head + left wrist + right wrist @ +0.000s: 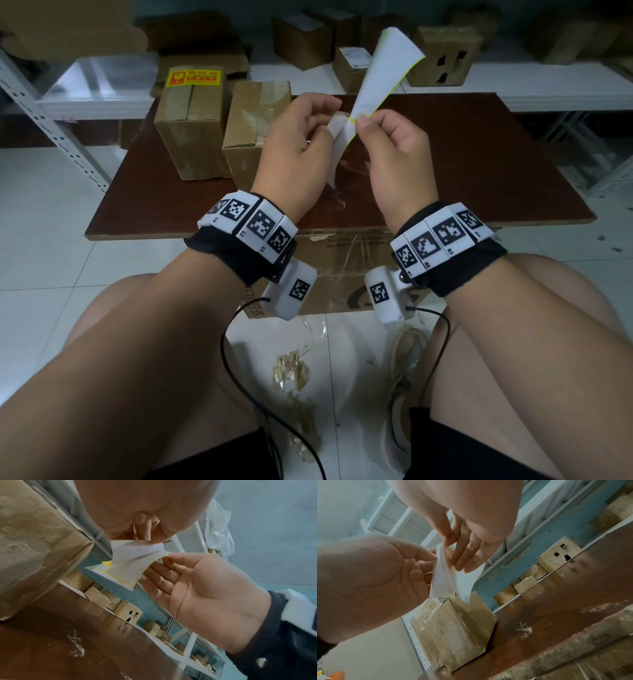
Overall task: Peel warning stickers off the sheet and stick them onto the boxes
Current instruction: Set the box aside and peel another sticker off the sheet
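Observation:
Both hands are raised over the brown table (479,164). My right hand (359,125) pinches the white, yellow-edged sticker sheet (380,72), which curls up and away. My left hand (330,120) pinches a partly peeled sticker (337,137) with its white back showing; the wrist view shows reddish print through this sticker (442,585). From the left wrist, the left hand (147,539) and right hand (169,557) pull the sheet (130,566) apart. One box (190,137) carries a yellow-and-red sticker (192,77). The box beside it (251,113) has a bare top.
A low white shelf (548,85) behind the table holds several cardboard boxes. A perforated metal upright (44,120) stands at the left. A large cardboard box (342,267) sits under the table's near edge, and plastic scraps (291,373) lie on the tiled floor.

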Action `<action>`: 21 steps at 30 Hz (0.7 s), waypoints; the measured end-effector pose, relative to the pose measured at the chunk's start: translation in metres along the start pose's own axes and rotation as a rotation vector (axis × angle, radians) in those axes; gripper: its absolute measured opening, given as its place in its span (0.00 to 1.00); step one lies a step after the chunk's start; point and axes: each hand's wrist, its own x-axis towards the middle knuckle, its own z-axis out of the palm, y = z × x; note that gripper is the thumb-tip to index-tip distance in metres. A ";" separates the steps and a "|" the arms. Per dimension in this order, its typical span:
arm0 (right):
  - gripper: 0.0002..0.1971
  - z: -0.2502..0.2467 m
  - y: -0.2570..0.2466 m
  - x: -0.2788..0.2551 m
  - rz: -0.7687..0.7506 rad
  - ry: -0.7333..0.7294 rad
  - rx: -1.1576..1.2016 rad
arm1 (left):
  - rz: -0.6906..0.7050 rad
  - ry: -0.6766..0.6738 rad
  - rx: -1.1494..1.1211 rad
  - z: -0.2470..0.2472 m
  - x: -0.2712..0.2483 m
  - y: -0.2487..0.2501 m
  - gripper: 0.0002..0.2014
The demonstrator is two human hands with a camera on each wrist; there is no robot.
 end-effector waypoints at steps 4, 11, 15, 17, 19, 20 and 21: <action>0.21 -0.001 0.000 -0.001 0.025 -0.010 0.032 | -0.026 -0.012 -0.040 -0.001 -0.001 0.003 0.19; 0.21 0.001 -0.001 -0.001 0.033 -0.009 0.051 | -0.054 0.003 -0.052 0.000 -0.001 0.002 0.13; 0.10 -0.001 -0.003 -0.004 0.020 -0.044 -0.002 | 0.025 -0.005 0.068 -0.002 -0.003 0.003 0.10; 0.12 -0.002 -0.002 -0.004 0.015 -0.037 -0.028 | 0.067 -0.023 0.138 -0.003 -0.004 0.002 0.10; 0.14 -0.003 0.000 -0.002 0.001 -0.021 -0.059 | 0.105 -0.042 0.202 -0.004 -0.005 0.001 0.09; 0.14 -0.004 0.001 -0.002 -0.010 -0.018 -0.072 | 0.118 -0.045 0.217 -0.004 -0.005 0.001 0.09; 0.13 -0.004 0.002 -0.001 -0.018 -0.021 -0.085 | 0.124 -0.048 0.222 -0.004 -0.005 0.001 0.10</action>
